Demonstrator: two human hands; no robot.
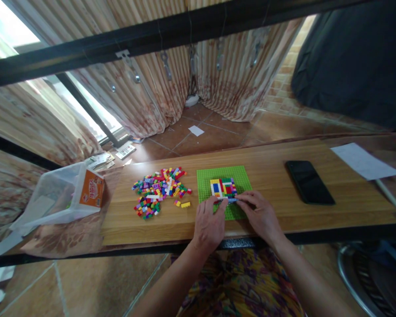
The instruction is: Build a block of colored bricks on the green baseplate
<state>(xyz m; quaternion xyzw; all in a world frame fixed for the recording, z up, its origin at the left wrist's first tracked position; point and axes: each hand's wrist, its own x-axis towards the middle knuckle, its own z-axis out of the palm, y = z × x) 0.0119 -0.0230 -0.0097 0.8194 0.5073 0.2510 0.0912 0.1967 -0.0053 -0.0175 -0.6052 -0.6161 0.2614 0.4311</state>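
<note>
A green studded baseplate lies on the table, carrying a block of coloured toy bricks in yellow, blue, white, red and green. At the near edge of these bricks, my left hand has its thumb and fingers closed at a white brick. My right hand comes in from the other side, its thumb and forefinger pinched at the end of a pale blue brick. The fingers partly cover both bricks, so how firmly they are seated does not show.
Left of the baseplate is a pile of loose mixed bricks, with a yellow brick apart from it. A clear plastic box stands farther left. On the right lie a black phone, white paper and a pen. A dark bar crosses above.
</note>
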